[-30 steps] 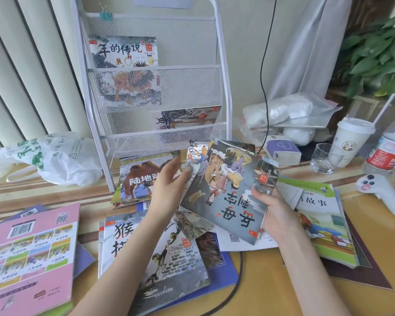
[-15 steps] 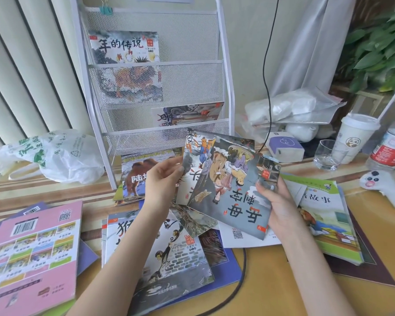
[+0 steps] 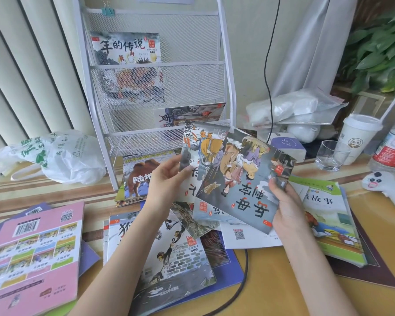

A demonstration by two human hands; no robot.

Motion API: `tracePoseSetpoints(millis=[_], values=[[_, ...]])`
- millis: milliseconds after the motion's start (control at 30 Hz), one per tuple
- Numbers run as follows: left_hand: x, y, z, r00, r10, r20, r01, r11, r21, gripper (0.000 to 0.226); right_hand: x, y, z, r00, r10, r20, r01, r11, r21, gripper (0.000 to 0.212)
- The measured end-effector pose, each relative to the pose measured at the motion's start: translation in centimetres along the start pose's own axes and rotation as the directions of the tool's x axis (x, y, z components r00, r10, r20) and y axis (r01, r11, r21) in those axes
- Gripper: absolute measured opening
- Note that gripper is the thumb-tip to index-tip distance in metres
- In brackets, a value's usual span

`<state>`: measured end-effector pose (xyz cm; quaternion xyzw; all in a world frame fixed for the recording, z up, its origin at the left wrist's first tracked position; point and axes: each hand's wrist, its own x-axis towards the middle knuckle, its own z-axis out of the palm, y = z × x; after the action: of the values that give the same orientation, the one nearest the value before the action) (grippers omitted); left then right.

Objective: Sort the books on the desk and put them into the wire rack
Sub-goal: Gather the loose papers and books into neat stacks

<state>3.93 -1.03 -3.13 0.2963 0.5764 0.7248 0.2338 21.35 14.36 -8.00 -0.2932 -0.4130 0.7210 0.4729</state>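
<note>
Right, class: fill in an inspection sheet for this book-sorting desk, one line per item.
Surface: yellow desk, largely covered.
Job's things: white wire rack holds a book in its upper pocket and another lower down; picture books lie scattered flat.
Clutter: plastic bag, lidded cup, glass, bottle, white controller.
Hands: left hand pinches a thin book; right hand grips a grey-cover book.
Cables: black cable runs down the wall.
Surroundings: vertical blinds, plant.
</note>
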Motion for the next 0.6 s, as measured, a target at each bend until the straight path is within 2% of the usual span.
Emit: tracePoseSetpoints(millis=[267,600], values=[[-0.2,-0.2,0.4,1.000,0.012,-0.027,-0.012,1.000,-0.018,0.012,0.8,0.5,-0.6,0.997,0.049,-0.066,-0.043,0.995,0.095,0.011],[-0.1,-0.6,0.2,0.998,-0.019,0.052,0.016,0.998,0.059,0.006,1.4,0.7,-1.0,0.990,0.115,-0.075,-0.104,0.985,0.140,0.011]])
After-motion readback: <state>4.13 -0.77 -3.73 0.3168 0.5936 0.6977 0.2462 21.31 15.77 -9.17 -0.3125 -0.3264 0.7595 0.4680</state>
